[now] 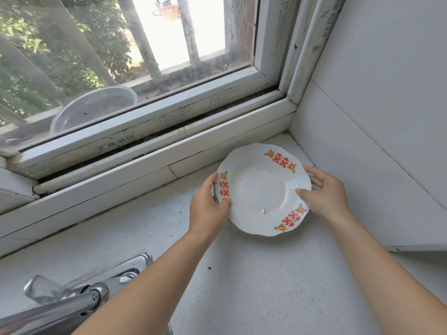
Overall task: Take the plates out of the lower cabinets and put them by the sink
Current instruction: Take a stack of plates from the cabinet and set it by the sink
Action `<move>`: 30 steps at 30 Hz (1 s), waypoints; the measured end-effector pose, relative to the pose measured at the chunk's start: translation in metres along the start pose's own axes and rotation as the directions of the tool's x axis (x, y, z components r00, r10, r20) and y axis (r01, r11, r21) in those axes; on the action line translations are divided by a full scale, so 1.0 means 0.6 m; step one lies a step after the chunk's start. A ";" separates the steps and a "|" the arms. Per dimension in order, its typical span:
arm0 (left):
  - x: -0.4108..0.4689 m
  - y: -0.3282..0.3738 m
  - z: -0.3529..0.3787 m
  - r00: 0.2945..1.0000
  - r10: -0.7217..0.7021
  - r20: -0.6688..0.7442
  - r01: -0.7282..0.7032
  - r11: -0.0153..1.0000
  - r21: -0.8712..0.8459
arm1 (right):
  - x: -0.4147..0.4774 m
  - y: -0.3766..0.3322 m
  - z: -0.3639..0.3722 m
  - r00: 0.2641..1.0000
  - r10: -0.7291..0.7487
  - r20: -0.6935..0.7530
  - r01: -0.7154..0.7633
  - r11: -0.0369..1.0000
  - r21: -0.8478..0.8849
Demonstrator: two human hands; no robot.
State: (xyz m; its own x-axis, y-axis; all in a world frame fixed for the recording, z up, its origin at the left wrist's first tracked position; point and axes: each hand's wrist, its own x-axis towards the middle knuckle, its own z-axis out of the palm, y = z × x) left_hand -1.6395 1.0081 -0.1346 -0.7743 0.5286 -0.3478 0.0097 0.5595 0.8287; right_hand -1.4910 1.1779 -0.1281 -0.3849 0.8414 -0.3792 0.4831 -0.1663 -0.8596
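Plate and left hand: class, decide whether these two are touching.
Touching. The head view shows the left hand gripping the plate at its rim, with the thumb lying on top and the fingers curled around the edge.

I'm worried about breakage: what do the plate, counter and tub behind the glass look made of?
The plate looks like glazed ceramic: glossy white, printed red-orange motifs, scalloped rim. The counter seems matte white stone or composite, dark-speckled. The tub is likely thin clear plastic, see-through.
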 end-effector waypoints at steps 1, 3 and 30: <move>0.001 0.000 0.000 1.000 0.000 0.001 0.000 1.000 -0.002 | 0.002 0.001 0.000 1.000 -0.001 0.001 0.001 1.000 -0.004; 0.002 -0.001 0.001 1.000 0.000 0.002 0.000 1.000 0.002 | 0.004 0.002 0.001 1.000 -0.003 0.000 0.003 1.000 -0.005; -0.119 0.043 -0.083 0.987 0.114 0.114 -0.150 0.911 0.383 | -0.142 -0.061 -0.024 0.991 -0.095 0.094 0.122 0.929 -0.350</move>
State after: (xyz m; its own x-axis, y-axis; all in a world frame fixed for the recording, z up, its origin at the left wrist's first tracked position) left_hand -1.6154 0.9533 -0.0666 -0.6912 0.6582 -0.2984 0.3674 0.6755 0.6393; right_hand -1.4646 1.1195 -0.0593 -0.5015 0.8013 -0.3262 0.6769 0.1286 -0.7247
